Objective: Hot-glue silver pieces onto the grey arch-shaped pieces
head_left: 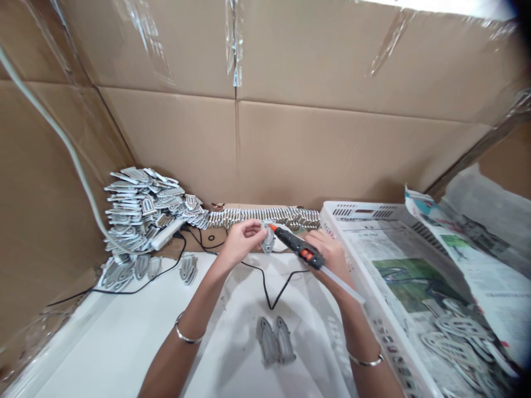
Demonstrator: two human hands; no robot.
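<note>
- Above the white cloth (124,354), the left hand (243,243) pinches a grey arched piece (267,237) upright between thumb and fingers, its grip closed just enough to hold the piece by one side.
- Right beside it, the right hand (329,257) wraps closed around a hot glue gun (296,247), black with an orange trigger and orange nozzle, tilted so that the nozzle tip meets the top edge of the piece.
- A pale glue stick (342,284) juts from the back of the gun, and a thin black cord (269,287) loops across the cloth.
- Nearer the person, two similar grey pieces (276,341) lie side by side on the cloth.
- Farther left, a heaped pile of grey pieces (141,207) sits against a white power strip (166,235), and a long packed row of pieces (261,216) runs along the back.
- To the right, a white plastic crate (332,213) lined with newspaper (409,276) holds more pieces (452,337).
- Headlines and columns of newsprint show, but the words are too small and blurred to read; no brand or label can be made out on the gun, strip or crate.
- Taped cardboard sheets (236,149) wall in the back.
</note>
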